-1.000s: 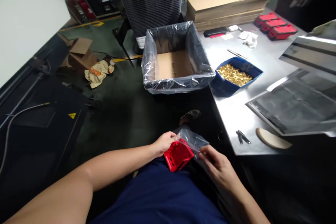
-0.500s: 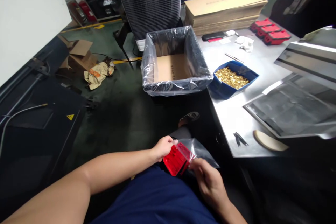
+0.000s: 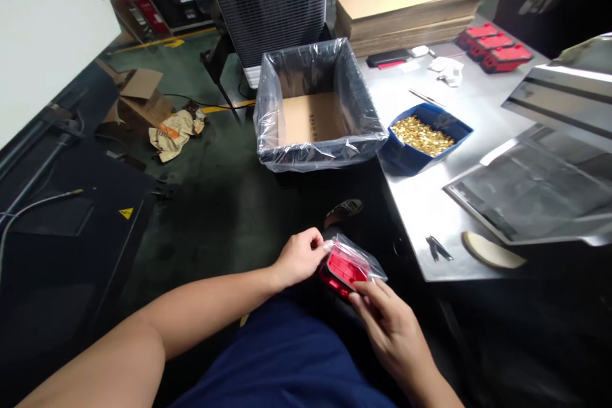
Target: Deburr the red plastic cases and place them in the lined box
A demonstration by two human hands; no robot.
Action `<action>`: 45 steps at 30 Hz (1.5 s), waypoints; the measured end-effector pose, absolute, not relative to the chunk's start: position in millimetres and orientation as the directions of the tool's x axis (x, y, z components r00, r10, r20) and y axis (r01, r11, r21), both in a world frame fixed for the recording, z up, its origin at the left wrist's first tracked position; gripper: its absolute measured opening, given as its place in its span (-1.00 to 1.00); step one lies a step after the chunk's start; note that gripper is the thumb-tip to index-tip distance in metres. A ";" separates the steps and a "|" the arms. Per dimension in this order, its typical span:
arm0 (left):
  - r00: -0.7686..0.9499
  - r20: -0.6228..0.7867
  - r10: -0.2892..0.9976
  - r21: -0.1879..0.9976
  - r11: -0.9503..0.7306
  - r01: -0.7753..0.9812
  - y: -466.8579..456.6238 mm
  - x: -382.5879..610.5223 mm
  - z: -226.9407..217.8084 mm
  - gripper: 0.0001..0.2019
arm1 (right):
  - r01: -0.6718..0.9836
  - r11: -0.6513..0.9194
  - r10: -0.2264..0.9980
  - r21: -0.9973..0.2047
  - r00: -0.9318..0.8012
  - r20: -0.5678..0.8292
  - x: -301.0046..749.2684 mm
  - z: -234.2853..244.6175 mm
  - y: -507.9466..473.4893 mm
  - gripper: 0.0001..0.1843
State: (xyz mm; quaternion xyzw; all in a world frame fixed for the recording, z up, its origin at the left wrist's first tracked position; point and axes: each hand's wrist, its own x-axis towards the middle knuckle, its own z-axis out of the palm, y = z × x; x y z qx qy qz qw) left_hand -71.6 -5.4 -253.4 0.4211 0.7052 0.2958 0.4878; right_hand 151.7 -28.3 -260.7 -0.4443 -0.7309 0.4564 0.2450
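Low in front of my body is a red plastic case with a dark rim (image 3: 342,271), tilted, its hollow side showing. A clear plastic bag (image 3: 375,262) lies over its upper and right part. My left hand (image 3: 300,259) pinches the edge of the bag at the case's upper left corner, thumb and forefinger together. From the lower right, my right hand (image 3: 389,325) grips the near right edge of the case, thumb below and fingers on top. How far the case sits inside the bag, I cannot tell.
Ahead stands a box lined with clear plastic (image 3: 320,156). On the metal table (image 3: 411,210) are a blue bin of gold-coloured pieces (image 3: 406,156), black snips (image 3: 437,248), several red-and-black cases (image 3: 497,51) and stacked cardboard (image 3: 411,6). A dark machine (image 3: 71,255) flanks the left.
The red case has turned so that its dark rim and hollow side show. My left hand has shifted right and up slightly with the bag edge. The bag no longer spreads as far right.
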 end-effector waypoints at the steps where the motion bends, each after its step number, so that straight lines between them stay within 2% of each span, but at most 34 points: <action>1: -0.162 -0.367 0.916 0.844 0.401 0.357 -6.5 -72.0 -245.7 -0.71 | 0.406 0.090 0.889 -0.910 -0.444 -0.110 153.2 -256.0 -26.2 -0.77; 3: -0.127 -0.264 0.956 0.857 0.293 0.425 -10.6 -71.6 -232.5 -0.73 | 0.365 -0.100 0.894 -0.926 -0.376 -0.245 156.0 -246.3 -21.7 -0.70; 6: -0.044 -0.109 0.993 0.888 0.117 0.446 -16.6 -68.5 -218.9 -0.72 | 0.278 -0.350 0.822 -0.894 -0.366 -0.436 157.7 -233.3 -16.3 -0.55; 8: -0.021 0.034 0.999 0.919 -0.023 0.394 -17.5 -64.8 -213.8 -0.77 | 0.197 -0.493 0.750 -0.848 -0.398 -0.528 156.7 -227.1 -15.0 -0.47; 10: -0.033 0.096 0.995 0.952 -0.083 0.295 -15.9 -59.6 -211.2 -0.84 | 0.115 -0.608 0.680 -0.785 -0.434 -0.591 154.8 -223.1 -16.0 -0.43; 15: -0.090 -0.133 0.987 0.991 0.135 0.014 -10.5 -41.5 -213.0 -0.81 | -0.122 -0.747 0.621 -0.653 -0.479 -0.620 151.0 -216.3 -24.2 -0.54; 19: -0.132 -0.212 0.968 0.975 0.200 -0.100 -8.8 -31.4 -213.2 -0.77 | -0.249 -0.746 0.646 -0.618 -0.495 -0.581 150.3 -205.1 -29.5 -0.38; 23: -0.109 -0.293 0.950 0.950 0.276 -0.148 -8.5 -28.2 -207.2 -0.77 | -0.299 -0.788 0.611 -0.538 -0.491 -0.621 150.2 -189.9 -33.7 -0.31; 27: -0.090 -0.373 0.924 0.923 0.358 -0.143 -5.9 -27.5 -203.7 -0.79 | -0.309 -0.774 0.630 -0.553 -0.453 -0.630 148.8 -176.7 -36.8 -0.39; 30: -0.062 -0.361 0.930 0.930 0.355 -0.094 -0.3 -27.7 -200.3 -0.80 | -0.266 -0.775 0.629 -0.574 -0.415 -0.657 147.7 -171.5 -36.6 -0.49; 32: -0.071 -0.227 0.971 0.973 0.229 0.014 2.2 -28.6 -195.6 -0.82 | -0.178 -0.782 0.615 -0.597 -0.375 -0.694 147.9 -173.3 -35.7 -0.47; 34: -0.082 0.082 0.993 0.969 -0.060 0.242 -0.4 -30.3 -191.0 -0.92 | -0.078 -0.763 0.631 -0.642 -0.307 -0.712 149.2 -180.5 -34.8 -0.43; 35: -0.046 0.274 0.961 0.900 -0.239 0.364 -4.4 -31.3 -190.1 -0.99 | -0.046 -0.735 0.662 -0.677 -0.268 -0.700 150.3 -185.6 -34.4 -0.42; 37: 0.110 0.569 0.815 0.691 -0.546 0.474 -16.8 -33.0 -192.9 -0.88 | -0.038 -0.653 0.749 -0.756 -0.175 -0.639 153.2 -196.5 -34.1 -0.43; 38: 0.166 0.629 0.759 0.640 -0.627 0.444 -24.0 -33.4 -196.7 -0.83 | -0.044 -0.604 0.794 -0.796 -0.119 -0.596 154.7 -201.3 -34.4 -0.44; 39: 0.160 0.631 0.759 0.671 -0.638 0.379 -30.6 -33.0 -201.7 -0.77 | -0.045 -0.550 0.834 -0.834 -0.059 -0.548 156.1 -205.2 -35.2 -0.46; 40: 0.093 0.569 0.817 0.769 -0.568 0.294 -35.6 -31.9 -207.0 -0.71 | -0.036 -0.500 0.866 -0.865 -0.006 -0.500 157.2 -208.2 -36.5 -0.50; 41: -0.006 0.417 0.909 0.895 -0.410 0.175 -38.3 -30.0 -212.0 -0.65 | -0.026 -0.457 0.889 -0.889 0.023 -0.457 157.8 -210.4 -38.3 -0.54; 42: -0.090 0.178 0.980 0.984 -0.178 0.011 -38.3 -27.2 -216.0 -0.57 | -0.021 -0.425 0.905 -0.905 0.033 -0.425 157.9 -211.9 -40.6 -0.57; 43: -0.098 -0.106 0.990 0.979 0.087 -0.183 -35.8 -24.0 -218.2 -0.51 | -0.028 -0.407 0.913 -0.913 0.032 -0.408 157.4 -213.0 -43.1 -0.60; 44: -0.016 -0.355 0.935 0.874 0.326 -0.360 -31.2 -20.6 -218.5 -0.44 | -0.045 -0.402 0.915 -0.915 0.013 -0.403 156.6 -214.1 -45.7 -0.63; 45: 0.124 -0.511 0.851 0.717 0.501 -0.486 -25.3 -17.3 -216.7 -0.36 | -0.064 -0.403 0.915 -0.913 -0.005 -0.403 155.4 -215.2 -48.2 -0.64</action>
